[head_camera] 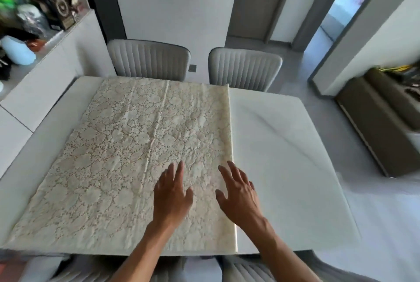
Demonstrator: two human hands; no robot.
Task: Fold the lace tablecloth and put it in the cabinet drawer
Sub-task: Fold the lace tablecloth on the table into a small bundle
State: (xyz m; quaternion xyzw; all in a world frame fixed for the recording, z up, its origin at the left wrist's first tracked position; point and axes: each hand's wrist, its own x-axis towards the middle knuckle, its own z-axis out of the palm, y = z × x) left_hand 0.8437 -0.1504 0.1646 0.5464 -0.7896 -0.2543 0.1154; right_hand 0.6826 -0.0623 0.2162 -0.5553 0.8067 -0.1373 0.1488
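Lace tablecloth (127,156): cream, floral openwork, lying flat on the left and middle portion of the table (284,156). Its right edge is a straight doubled fold running from the far side to the near side. A lengthwise crease runs down its middle. The near edge lies along the table's near rim.

Left hand (172,197): palm down on the cloth near the near-right part, fingers straight and slightly spread, gripping nothing.

Right hand (238,197): palm down just beside the folded right edge, fingers straight and fanned apart, gripping nothing. Whether the fingertips press the cloth or hover just above it cannot be told.

Table: white top, the right portion bare, with a faint grey streak across it.

Two grey ribbed chairs, left chair (148,60) and right chair (244,68), stand at the far side of the table, backs touching or nearly touching its edge.

White sideboard (45,81): along the left wall, beside the table. Its top carries a pale blue rounded object (18,51) and a dark decorated box (59,11), among blurred clutter.

Dark low bench (381,122): on the floor to the right, well apart from the table.

Open doorway (336,20): far right.
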